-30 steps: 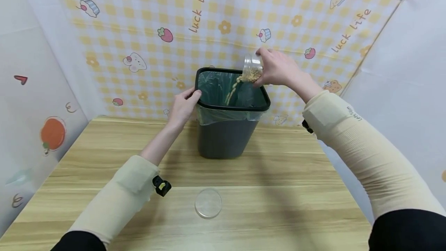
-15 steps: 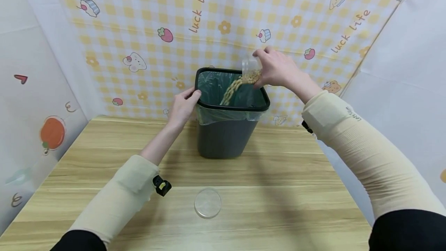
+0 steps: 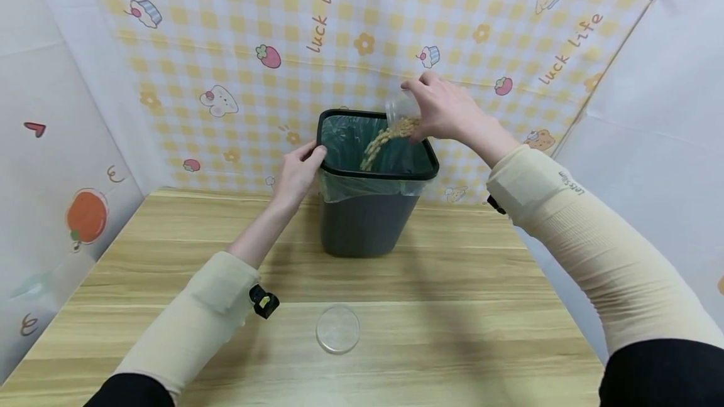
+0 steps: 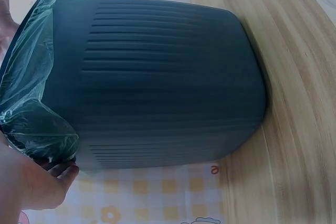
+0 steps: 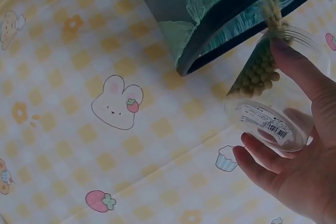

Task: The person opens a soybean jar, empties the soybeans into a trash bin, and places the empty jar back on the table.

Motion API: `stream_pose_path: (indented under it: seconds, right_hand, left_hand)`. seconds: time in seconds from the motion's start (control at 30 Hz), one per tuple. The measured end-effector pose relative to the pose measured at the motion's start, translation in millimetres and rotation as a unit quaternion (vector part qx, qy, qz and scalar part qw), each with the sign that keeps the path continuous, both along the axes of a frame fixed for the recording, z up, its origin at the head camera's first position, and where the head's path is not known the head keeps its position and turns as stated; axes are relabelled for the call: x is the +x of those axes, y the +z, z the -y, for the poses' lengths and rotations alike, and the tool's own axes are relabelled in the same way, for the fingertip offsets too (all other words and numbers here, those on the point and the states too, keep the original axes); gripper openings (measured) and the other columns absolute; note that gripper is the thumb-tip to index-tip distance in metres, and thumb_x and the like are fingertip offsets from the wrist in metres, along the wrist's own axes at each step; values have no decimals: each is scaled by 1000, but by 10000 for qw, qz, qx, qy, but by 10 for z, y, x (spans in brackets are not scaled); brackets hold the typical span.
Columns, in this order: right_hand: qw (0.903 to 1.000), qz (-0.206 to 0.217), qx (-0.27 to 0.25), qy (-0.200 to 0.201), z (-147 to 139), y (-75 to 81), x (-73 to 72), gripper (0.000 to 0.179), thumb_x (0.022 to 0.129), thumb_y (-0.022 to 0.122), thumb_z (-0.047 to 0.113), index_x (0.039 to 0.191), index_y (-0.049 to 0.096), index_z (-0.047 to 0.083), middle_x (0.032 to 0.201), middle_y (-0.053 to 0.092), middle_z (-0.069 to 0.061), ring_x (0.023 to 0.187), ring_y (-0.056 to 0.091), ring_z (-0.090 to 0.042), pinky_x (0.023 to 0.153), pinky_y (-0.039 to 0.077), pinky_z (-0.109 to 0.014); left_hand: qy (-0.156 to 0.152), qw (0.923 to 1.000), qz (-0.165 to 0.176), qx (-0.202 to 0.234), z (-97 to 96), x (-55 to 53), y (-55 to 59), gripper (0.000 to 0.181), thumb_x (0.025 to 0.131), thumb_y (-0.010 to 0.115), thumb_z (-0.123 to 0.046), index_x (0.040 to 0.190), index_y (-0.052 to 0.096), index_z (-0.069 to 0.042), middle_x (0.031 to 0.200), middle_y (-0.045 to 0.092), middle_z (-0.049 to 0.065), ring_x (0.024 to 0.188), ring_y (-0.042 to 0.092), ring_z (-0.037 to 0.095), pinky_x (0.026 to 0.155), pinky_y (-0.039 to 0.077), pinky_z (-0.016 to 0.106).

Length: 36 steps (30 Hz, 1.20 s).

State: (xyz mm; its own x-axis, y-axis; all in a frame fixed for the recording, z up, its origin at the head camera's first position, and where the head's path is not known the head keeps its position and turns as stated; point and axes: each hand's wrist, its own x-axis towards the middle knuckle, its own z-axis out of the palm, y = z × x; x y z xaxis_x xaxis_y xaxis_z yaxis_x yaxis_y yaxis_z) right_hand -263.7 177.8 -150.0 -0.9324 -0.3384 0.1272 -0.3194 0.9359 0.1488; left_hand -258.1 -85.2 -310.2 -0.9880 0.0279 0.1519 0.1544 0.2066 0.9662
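My right hand [image 3: 447, 108] grips a clear plastic jar [image 3: 400, 107], tipped sideways over the right part of the trash can [image 3: 362, 225]. Round tan beans [image 3: 376, 146] stream from its mouth into the green bag [image 3: 345, 137] lining the can. In the right wrist view, beans [image 5: 257, 74] still lie along the jar's lower side, and a barcode label [image 5: 265, 121] shows on its base. The can is dark grey with a black rim. At its left, my left hand [image 3: 298, 171] pinches the rim; in the left wrist view its fingers [image 4: 65, 174] touch the bag's folded edge.
A clear round lid [image 3: 337, 330] lies on the wooden table [image 3: 226, 331] in front of the can. Behind the can hangs a yellow checked cloth [image 3: 362, 17]. White sheets [image 3: 667, 112] close off both sides.
The stream of beans has grown thicker. My right hand has shifted slightly left and tilted the jar further, with fewer beans showing inside. My left hand stays at the rim.
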Motion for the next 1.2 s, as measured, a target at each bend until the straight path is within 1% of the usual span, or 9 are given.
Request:
stream_pose_path:
  seconds: [0.17,0.3,0.53,0.73,0.93,1.07,1.2]
  right_hand:
    - [9998,-105,137,111,35,-1,-6,96,78,89,33,157,37,14,137,49,-20,103,54,-35,75,49,-50]
    - [9995,-158,202,193,53,3,-3,95,78,89,31,156,38,13,137,50,-20,105,55,-37,77,51,-52]
    - [9985,-336,247,358,52,-18,2,94,76,91,29,153,40,11,137,52,-20,108,56,-38,80,52,-54]
    - [9966,-492,241,611,51,-36,4,90,75,92,21,149,43,11,142,51,-20,117,56,-41,88,52,-58]
    - [9942,-578,307,854,84,-47,4,87,73,93,15,146,47,10,145,50,-21,122,54,-44,97,49,-62]
    - [9901,-665,517,1127,99,-59,-2,87,72,93,10,146,47,9,146,49,-22,128,51,-46,104,45,-64]
    - [9797,-908,878,1559,96,-86,-5,84,72,92,4,144,48,9,146,49,-21,133,48,-46,106,42,-65]
  left_hand:
    - [33,10000,-49,65,-2,-6,-20,59,99,56,-46,150,55,-16,154,56,5,140,53,22,118,42,44]
    - [42,9999,-66,84,-5,1,-22,60,99,55,-47,150,55,-16,153,57,6,139,53,22,118,42,44]
    - [94,9999,-29,18,-10,15,-15,60,98,55,-50,150,56,-19,153,57,4,140,53,21,118,41,44]
    - [75,9999,-48,77,-14,16,-17,59,99,55,-48,150,55,-18,153,57,4,139,54,21,117,42,45]
    - [75,9999,-37,87,-15,2,-21,59,99,55,-47,150,56,-18,152,58,4,138,54,21,117,43,45]
    - [89,10000,3,44,-13,-6,-25,58,99,55,-47,150,55,-20,153,57,4,138,54,21,116,42,45]
    - [65,10000,29,58,-7,-7,-31,59,99,55,-48,151,54,-19,153,57,4,138,54,21,117,42,45]
